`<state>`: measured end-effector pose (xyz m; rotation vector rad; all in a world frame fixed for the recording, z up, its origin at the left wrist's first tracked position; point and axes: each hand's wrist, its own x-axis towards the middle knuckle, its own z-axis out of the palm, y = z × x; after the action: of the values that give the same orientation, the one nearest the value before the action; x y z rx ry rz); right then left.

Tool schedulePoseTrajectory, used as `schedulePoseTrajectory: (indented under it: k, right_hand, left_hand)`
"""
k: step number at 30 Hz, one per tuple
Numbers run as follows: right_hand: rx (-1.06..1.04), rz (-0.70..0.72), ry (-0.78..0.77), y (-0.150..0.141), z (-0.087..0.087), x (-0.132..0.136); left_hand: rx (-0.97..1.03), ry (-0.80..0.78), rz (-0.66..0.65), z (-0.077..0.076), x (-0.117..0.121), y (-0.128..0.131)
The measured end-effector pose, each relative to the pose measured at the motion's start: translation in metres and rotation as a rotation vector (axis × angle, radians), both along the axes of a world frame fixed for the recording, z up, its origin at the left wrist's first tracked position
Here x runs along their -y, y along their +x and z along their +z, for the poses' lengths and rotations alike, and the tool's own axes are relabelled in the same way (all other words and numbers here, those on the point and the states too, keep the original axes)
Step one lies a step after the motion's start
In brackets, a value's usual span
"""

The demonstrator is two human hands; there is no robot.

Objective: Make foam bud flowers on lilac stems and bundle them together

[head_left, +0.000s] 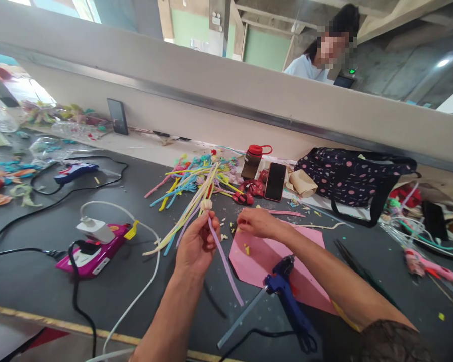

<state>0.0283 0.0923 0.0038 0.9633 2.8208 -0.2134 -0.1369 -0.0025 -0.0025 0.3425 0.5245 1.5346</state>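
Observation:
My left hand [194, 245] is closed on a lilac pipe cleaner [223, 261], holding it upright so its small cream flower head [206, 204] points up and its stem trails down to the right. My right hand [257, 222] rests on the top edge of a pink paper sheet [272, 261], fingers curled in a pinch over small yellow scraps; what it holds is too small to name. A blue glue gun [287, 291] with a clear glue stick lies on the sheet, just below my right forearm.
A pile of coloured pipe-cleaner flowers [196, 183] lies behind my hands. A pink power strip [94, 251] with cables sits left. A brown bottle [252, 162], phone [275, 182] and dotted black bag [347, 176] stand behind. Another person sits beyond the partition [226, 100].

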Motion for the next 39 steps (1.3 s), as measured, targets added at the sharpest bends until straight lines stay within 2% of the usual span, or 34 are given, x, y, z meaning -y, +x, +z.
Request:
schedulePoseTrajectory:
  k: [4,7,12,17,21,27,32,34,36,39]
  right_hand:
    - [0.067,0.135,-0.151,0.006,0.001,0.014]
    - [0.035,0.149,-0.14,0.0,-0.002,0.02]
    - [-0.105,0.086,-0.041,-0.006,0.0,0.008]
    - [-0.076,0.169,-0.103,-0.001,-0.005,0.015]
    - [-0.045,0.232,-0.133,-0.015,-0.014,0.021]
    - [-0.076,0.112,-0.009,-0.039,-0.013,0.014]
    - [-0.076,0.266,-0.067,-0.057,-0.022,0.043]
    - [-0.093,0.227,-0.038,-0.062,-0.025,0.044]
    - [-0.107,0.139,0.009,-0.058,-0.023,0.033]
    - [-0.125,0.006,0.075,-0.032,-0.011,0.004]
  left_hand:
    - [0.0,-0.004,-0.005,0.001,0.0,0.002]
    - [0.003,-0.011,-0.026,0.005,0.002,0.002]
    - [0.011,0.013,-0.025,0.027,0.019,-0.005]
    - [0.001,0.064,-0.012,0.048,0.04,-0.007]
    - [0.01,0.073,-0.018,0.054,0.044,-0.001]
    - [-0.015,0.064,-0.01,0.062,0.048,0.0]
    - [-0.074,0.049,0.043,0.068,0.051,0.0]
    - [-0.089,0.051,0.043,0.07,0.049,0.003]
    - [-0.108,0.055,0.032,0.071,0.044,0.007]
    - [-0.165,0.065,0.019,0.066,0.032,0.009]
